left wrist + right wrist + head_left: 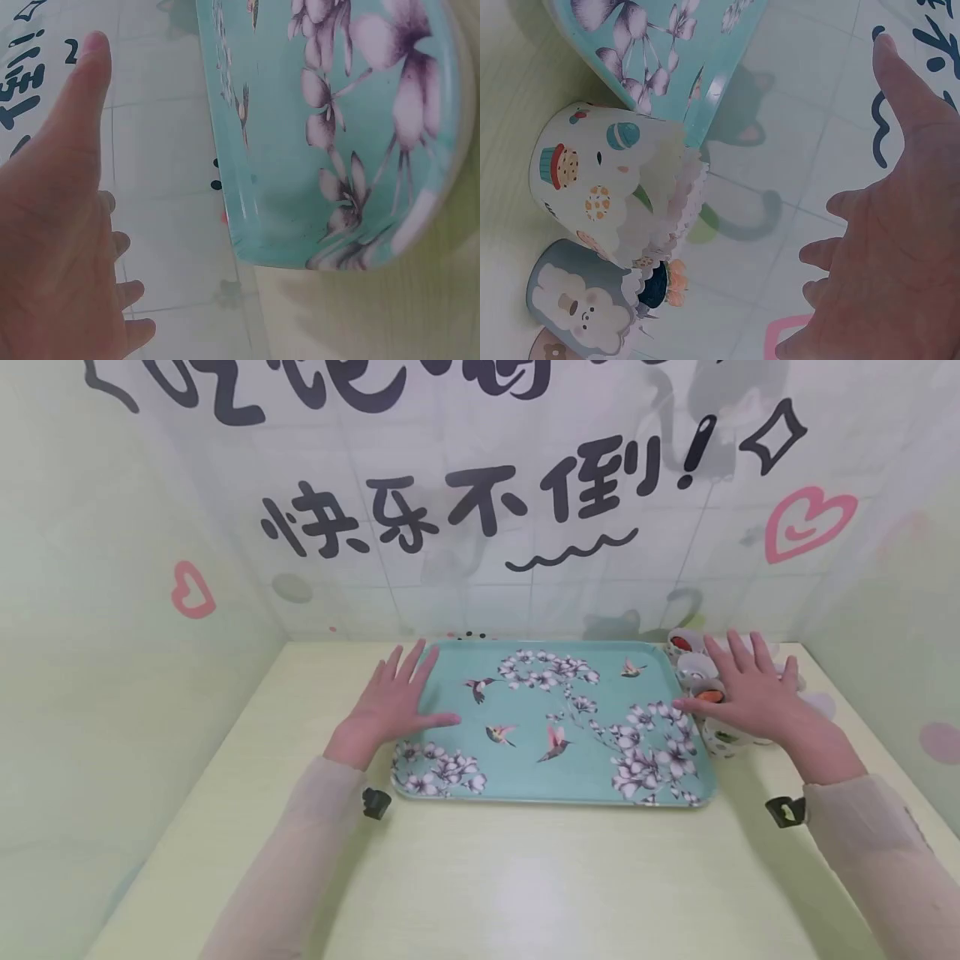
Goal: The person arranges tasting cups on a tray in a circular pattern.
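Note:
A light-blue tray [540,777] printed with flowers and hummingbirds lies on the pale table. Above its left end is my left hand [390,697], fingers spread and straight, holding nothing. My right hand [765,697] hovers palm down over the tray's right side and a group of paper cups [697,670], its fingers also spread. In the right wrist view, a white cup with a cupcake print [592,176] stands beside the tray, and a grey bear-print cup [581,300] is next to it. Some cups hold small items, partly hidden by the right hand.
A pale wood-look table [525,877] carries the tray and cups. Behind it rises a back wall [480,602] with black lettering and a pink heart. Side walls [112,610] enclose the table on the left and right. Both forearms wear light sleeves [292,860].

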A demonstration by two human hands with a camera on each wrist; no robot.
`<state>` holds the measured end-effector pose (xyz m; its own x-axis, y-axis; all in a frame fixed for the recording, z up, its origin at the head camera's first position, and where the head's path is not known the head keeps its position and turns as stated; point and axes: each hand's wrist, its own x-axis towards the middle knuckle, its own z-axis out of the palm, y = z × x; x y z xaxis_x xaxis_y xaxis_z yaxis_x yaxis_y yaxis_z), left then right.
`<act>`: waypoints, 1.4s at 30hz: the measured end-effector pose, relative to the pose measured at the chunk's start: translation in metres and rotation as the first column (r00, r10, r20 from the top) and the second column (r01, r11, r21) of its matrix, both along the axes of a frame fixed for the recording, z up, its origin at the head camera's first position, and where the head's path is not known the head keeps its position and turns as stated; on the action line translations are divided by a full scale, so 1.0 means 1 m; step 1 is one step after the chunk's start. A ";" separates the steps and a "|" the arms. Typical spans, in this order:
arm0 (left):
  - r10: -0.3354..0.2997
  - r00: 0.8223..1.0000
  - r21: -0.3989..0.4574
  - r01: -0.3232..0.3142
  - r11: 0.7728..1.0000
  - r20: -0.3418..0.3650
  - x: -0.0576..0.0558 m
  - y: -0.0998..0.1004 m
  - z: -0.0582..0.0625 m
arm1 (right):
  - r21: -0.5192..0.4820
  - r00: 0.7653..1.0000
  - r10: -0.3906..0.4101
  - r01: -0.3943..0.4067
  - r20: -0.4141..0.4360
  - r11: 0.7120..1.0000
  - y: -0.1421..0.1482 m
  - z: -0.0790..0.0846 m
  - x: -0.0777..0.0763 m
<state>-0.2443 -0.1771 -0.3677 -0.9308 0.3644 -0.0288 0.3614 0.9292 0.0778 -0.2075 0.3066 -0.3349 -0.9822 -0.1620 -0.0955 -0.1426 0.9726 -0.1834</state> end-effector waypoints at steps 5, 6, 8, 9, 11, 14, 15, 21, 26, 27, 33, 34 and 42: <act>-0.026 0.995 0.089 0.018 0.996 0.096 0.005 -0.006 -0.009 | 0.016 1.000 0.008 -0.008 0.001 1.000 0.000 -0.004 0.000; -0.028 0.992 0.100 0.016 0.995 0.123 0.007 -0.008 -0.011 | 0.016 1.000 0.009 -0.009 0.001 1.000 0.000 -0.005 0.000; -0.028 0.986 0.107 0.011 0.994 0.162 0.011 -0.011 -0.014 | 0.016 1.000 0.011 -0.011 -0.003 1.000 0.000 -0.007 0.001; -0.026 0.984 0.110 0.007 0.994 0.177 0.012 -0.013 -0.016 | 0.013 1.000 0.012 -0.011 -0.006 1.000 0.000 -0.007 0.001; -0.024 0.980 0.109 0.002 0.994 0.198 0.015 -0.015 -0.017 | 0.009 1.000 0.014 -0.014 -0.013 1.000 -0.001 -0.009 0.002; -0.019 0.977 0.110 -0.004 0.994 0.214 0.016 -0.018 -0.020 | 0.001 1.000 0.016 -0.015 -0.020 1.000 -0.001 -0.010 0.002; -0.015 0.975 0.110 -0.010 0.994 0.223 0.016 -0.019 -0.022 | -0.001 1.000 0.015 -0.015 -0.021 1.000 -0.002 -0.010 0.002; 0.016 0.941 0.164 -0.075 0.984 0.338 0.023 -0.021 -0.030 | -0.018 1.000 0.009 -0.009 -0.005 1.000 -0.001 -0.010 0.005; 0.025 0.930 0.170 -0.093 0.981 0.367 0.029 -0.021 -0.040 | -0.032 1.000 0.010 -0.010 -0.002 0.999 0.000 -0.010 0.007; 0.025 0.932 0.161 -0.089 0.983 0.362 0.030 -0.021 -0.042 | -0.035 1.000 0.010 -0.010 -0.002 0.999 0.000 -0.010 0.007; 0.049 0.933 0.064 -0.076 0.995 0.356 0.032 -0.020 -0.046 | -0.044 1.000 -0.005 0.004 -0.006 0.999 0.006 -0.012 0.008; 0.050 0.935 0.057 -0.074 0.996 0.351 0.032 -0.019 -0.046 | -0.047 1.000 -0.007 0.007 -0.006 0.999 0.008 -0.013 0.009; 0.035 0.947 0.044 -0.052 0.998 0.320 0.032 -0.015 -0.049 | -0.085 1.000 -0.018 0.019 0.011 0.996 0.020 -0.017 0.015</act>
<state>-0.2122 -0.1917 -0.4171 -0.8911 0.3325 -0.3087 0.2693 0.9352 0.2300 -0.1920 0.3263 -0.3519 -0.9841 -0.1515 -0.0924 -0.1221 0.9560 -0.2669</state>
